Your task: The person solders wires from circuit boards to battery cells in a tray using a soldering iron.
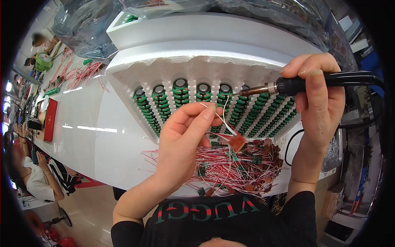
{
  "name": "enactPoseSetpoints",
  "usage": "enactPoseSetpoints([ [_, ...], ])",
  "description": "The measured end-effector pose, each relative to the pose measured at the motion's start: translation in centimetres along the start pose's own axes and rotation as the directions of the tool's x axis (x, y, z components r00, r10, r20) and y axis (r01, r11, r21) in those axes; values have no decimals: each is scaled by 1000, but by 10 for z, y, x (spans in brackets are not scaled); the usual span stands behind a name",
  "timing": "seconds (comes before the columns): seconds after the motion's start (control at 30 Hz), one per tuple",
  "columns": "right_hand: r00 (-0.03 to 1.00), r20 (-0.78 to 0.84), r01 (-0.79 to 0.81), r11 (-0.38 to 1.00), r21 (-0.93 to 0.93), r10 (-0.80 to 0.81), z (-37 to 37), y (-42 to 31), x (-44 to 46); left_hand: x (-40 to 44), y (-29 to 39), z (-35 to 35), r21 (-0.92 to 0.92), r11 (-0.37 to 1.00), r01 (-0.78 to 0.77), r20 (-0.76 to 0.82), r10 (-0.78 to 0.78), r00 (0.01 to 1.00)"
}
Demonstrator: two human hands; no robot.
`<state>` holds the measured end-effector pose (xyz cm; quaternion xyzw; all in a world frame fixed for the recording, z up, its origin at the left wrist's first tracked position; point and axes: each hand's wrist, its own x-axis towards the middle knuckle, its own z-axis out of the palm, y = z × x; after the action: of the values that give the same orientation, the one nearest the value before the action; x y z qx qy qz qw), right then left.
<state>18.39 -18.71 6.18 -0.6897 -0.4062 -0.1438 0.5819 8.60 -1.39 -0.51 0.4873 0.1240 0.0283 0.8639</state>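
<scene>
In my right hand [321, 96] is a soldering iron [291, 86], gripped by its black handle with the tip pointing left. The tip is close to a green-wrapped cylindrical cell [224, 91] in the white foam tray [127, 66]; whether they touch I cannot tell. My left hand [181, 138] pinches a thin white wire [225, 118] between thumb and fingertips. One wire end reaches up to that cell's top. A small orange-brown taped piece [237, 143] hangs from the wires. Rows of similar cells fill the tray. Below it lies a pile of red and white wires [230, 171] with small boards.
Behind the tray stands another white foam box [205, 35], with clear plastic bags [86, 31] around it. The iron's black cable [362, 78] bends off to the right. At left are green tape [43, 61], a red box [49, 120], more wires [84, 74] and a seated person [39, 177].
</scene>
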Motion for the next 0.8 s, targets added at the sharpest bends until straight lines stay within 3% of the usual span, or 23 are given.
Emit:
enactPoseSetpoints([
  [0.07, 1000, -3, -3, 1000, -13, 3, 1, -1, 1, 0, -2, -2, 70, 989, -127, 22, 126, 992],
  [0.37, 997, 34, -74, 997, 24, 73, 4, -2, 5, 16, -3, -4, -120, 953, 278, 202, -250, 947],
  [0.8, 989, 31, -144, 989, -33, 145, 13, -5, 9, 20, 5, -5, -203, 866, 456, 296, -390, 872],
])
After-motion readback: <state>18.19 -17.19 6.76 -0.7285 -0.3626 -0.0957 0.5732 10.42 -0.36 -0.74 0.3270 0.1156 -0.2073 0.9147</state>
